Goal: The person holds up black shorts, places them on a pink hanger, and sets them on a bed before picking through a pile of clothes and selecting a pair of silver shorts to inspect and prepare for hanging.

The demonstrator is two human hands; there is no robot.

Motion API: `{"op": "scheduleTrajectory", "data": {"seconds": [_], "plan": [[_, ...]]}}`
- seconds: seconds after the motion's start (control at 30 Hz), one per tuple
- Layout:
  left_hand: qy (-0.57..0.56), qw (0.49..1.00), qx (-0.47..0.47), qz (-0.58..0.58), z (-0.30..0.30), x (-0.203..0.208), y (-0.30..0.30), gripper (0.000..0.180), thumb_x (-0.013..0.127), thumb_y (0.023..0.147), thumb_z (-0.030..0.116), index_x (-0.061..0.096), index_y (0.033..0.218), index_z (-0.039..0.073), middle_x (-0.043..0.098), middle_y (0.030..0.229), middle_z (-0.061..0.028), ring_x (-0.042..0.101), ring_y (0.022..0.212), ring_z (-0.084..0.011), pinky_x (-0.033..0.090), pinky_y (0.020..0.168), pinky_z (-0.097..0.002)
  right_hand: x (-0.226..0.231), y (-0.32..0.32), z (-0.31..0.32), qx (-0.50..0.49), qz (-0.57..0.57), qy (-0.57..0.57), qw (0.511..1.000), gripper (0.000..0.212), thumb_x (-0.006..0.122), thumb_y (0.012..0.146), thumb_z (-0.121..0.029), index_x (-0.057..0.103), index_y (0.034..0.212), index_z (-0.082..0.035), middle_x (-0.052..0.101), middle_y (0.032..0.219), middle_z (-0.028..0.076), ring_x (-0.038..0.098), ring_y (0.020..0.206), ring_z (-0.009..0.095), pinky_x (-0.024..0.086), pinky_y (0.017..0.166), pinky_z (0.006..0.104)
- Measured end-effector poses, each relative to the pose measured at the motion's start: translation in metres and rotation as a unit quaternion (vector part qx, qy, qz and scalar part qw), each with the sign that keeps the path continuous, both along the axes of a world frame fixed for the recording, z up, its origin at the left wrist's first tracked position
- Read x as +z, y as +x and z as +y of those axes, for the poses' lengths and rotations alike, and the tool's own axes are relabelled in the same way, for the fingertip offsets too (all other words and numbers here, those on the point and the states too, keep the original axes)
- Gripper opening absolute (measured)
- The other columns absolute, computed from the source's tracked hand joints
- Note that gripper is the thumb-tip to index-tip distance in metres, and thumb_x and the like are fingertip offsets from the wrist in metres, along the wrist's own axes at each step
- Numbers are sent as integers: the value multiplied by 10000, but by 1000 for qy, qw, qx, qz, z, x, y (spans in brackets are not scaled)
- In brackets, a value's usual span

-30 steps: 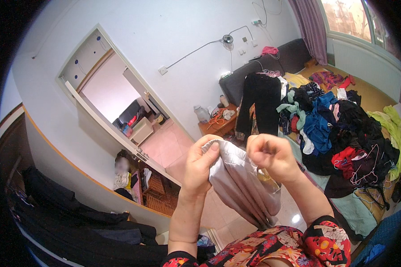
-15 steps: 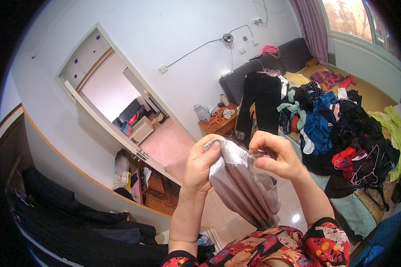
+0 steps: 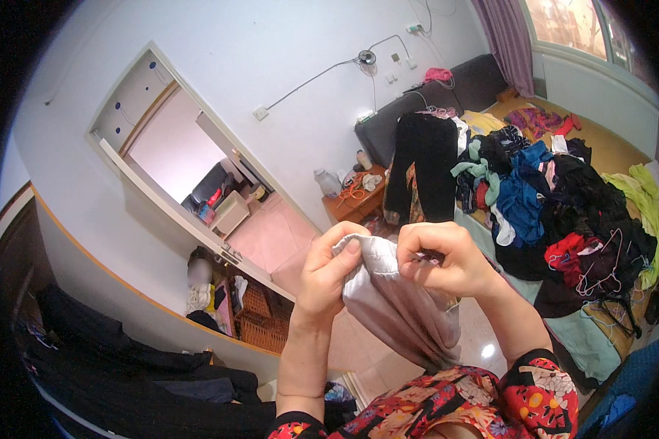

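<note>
Between my hands hangs a silvery-grey satin garment with a gathered elastic waistband; whether it is trousers or a skirt I cannot tell. My left hand pinches one end of the waistband, thumb on the near side. At the other end my right hand is closed on the band, its fingers curled over. Something small and dark shows in the curl of the right fingers, too little of it to name. The lower part of the garment drops in folds toward my flowered top.
A bed at the right holds a heap of mixed clothes and wire hangers. Black trousers lie over its near edge, beside a small wooden cabinet. Dark clothes hang at the lower left. A doorway opens beyond.
My right hand has shifted left along the waistband and closed on it, its fingers now curled tighter. The left hand keeps its pinch. The whole view has shifted slightly.
</note>
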State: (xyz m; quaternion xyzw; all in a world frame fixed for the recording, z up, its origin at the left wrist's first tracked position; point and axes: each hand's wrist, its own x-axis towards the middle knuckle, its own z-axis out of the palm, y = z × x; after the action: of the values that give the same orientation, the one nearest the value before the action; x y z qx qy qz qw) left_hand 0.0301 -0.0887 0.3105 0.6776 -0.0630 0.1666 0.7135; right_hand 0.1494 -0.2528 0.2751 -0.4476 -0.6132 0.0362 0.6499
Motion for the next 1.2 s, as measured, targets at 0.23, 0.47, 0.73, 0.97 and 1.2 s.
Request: {"op": "scheduleTrajectory", "data": {"seconds": [0.23,0.47,0.73,0.97,1.2], "plan": [[1,1000,-7,10,-2,3,-3,174,527,930,174,543,995,14,571,839,11,508,747,-39,394,658,-181,-9,1,5,97,119,-25,988,70,581,741,-55,551,761,5,530,706,-2,488,682,77,404,613,239],[-39,999,-37,4,1,3,-4,183,520,930,169,531,1005,3,584,862,-23,540,774,-70,422,693,-200,-6,1,-3,161,199,-35,966,228,605,851,-220,547,890,-3,529,800,-7,476,751,63,401,687,220],[-67,995,-73,8,2,3,-3,176,506,935,163,527,997,0,588,867,-37,553,792,-84,434,709,-214,-22,10,-2,69,62,-6,996,223,611,858,-201,529,906,1,524,816,33,498,763,110,416,695,252],[-58,996,-70,7,-4,5,-3,169,511,929,155,530,1000,3,588,873,-32,550,797,-82,426,716,-209,-12,1,0,9,-11,47,999,220,656,821,-172,547,848,17,543,751,80,535,683,179,428,636,279],[-62,996,-67,11,-5,6,-7,170,518,925,156,534,998,3,588,883,-30,546,807,-80,421,723,-208,-10,-3,2,-14,-38,71,997,231,665,820,-190,555,829,13,548,745,79,543,680,190,431,627,285]]}}
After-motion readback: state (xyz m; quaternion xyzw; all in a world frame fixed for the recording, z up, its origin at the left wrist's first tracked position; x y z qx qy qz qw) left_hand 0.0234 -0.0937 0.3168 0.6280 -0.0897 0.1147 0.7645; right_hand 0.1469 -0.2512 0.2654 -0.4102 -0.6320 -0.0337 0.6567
